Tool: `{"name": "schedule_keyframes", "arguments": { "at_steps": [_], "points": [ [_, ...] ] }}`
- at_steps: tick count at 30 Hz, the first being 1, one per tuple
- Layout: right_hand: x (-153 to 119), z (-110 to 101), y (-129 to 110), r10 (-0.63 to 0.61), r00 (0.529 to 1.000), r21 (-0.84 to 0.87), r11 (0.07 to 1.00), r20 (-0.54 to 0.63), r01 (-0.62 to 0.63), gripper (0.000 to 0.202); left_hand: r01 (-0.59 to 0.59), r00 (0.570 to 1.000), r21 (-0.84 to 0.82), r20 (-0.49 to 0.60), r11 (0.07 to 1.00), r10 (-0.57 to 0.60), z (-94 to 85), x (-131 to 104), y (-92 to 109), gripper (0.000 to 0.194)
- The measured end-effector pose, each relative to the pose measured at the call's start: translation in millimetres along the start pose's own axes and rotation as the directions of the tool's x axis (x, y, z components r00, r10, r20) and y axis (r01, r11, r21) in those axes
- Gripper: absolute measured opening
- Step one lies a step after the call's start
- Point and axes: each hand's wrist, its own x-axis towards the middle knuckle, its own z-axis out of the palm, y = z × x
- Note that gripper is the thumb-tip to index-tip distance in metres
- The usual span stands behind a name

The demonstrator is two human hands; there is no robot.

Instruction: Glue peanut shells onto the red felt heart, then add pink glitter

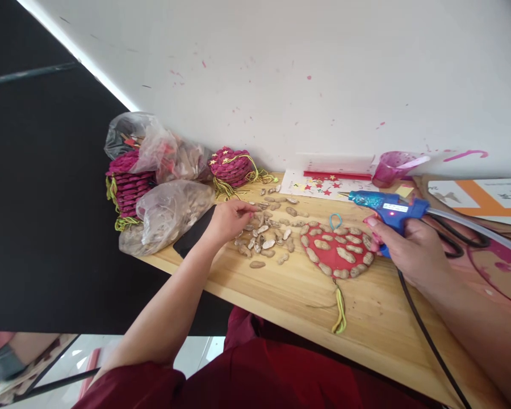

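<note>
Head view: left hand (232,220) center frame, over loose peanut shells (268,244). Thumb and index tips close together; can't tell if a shell is pinched between them. Right hand (421,247) right of center, fingers wrapped and clamped on the handle of a blue hot glue gun (378,203). Nozzle points left, small light glowing on the body, translucent glue stick (464,225) out the back, black cord (420,325) running to lower right.

Red panel (330,255) lies flat on the wooden table (281,284), right of center, just left of the right hand and below the nozzle. Shells all around its edge, more in the middle. Blue loop (331,217) at its top, yellow-green tassel (339,312) at its bottom.

Loose shells scattered between left hand and panel. Black sheet (196,230) by left wrist. Clear plastic bag (166,204) left of center, magenta woven piece (132,193) beside it; second magenta woven piece (232,166) with yellow stars above the left hand. Upper right of center: white paper (292,182) with small red and yellow stars, red strip (336,175) on it, pink cup (389,169) beside. White-and-orange board (477,196) at right edge.
</note>
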Motion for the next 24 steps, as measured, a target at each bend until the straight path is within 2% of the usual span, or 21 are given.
{"name": "schedule_keyframes", "arguments": {
  "at_steps": [4, 13, 19, 24],
  "points": [
    [0.3, 0.3, -1.7, 0.018, 0.999, 0.062, 0.998, 0.031, -0.02, 0.039, 0.11, 0.992, -0.014, 0.059, 0.994, -0.109, -3.3, -2.6, 4.0, 0.014],
    [-0.5, -0.1, -3.4, 0.012, 0.999, 0.066, 0.998, 0.032, -0.014, 0.038, 0.105, 0.992, -0.107, 0.083, 0.989, -0.097, 6.3, 1.8, 5.4, 0.005],
    [-1.6, 1.8, -8.2, 0.019, 0.999, 0.085, 0.996, 0.028, -0.021, 0.041, -0.015, 1.0, -0.041, 0.026, 0.999, 0.016, 18.6, 5.2, -0.3, 0.008],
    [-0.2, 1.9, -6.3, 0.022, 0.999, 0.089, 0.996, 0.031, -0.024, 0.041, -0.119, 0.993, 0.012, 0.02, 0.993, 0.119, 17.2, 1.7, -5.6, 0.014]
  ]
}}
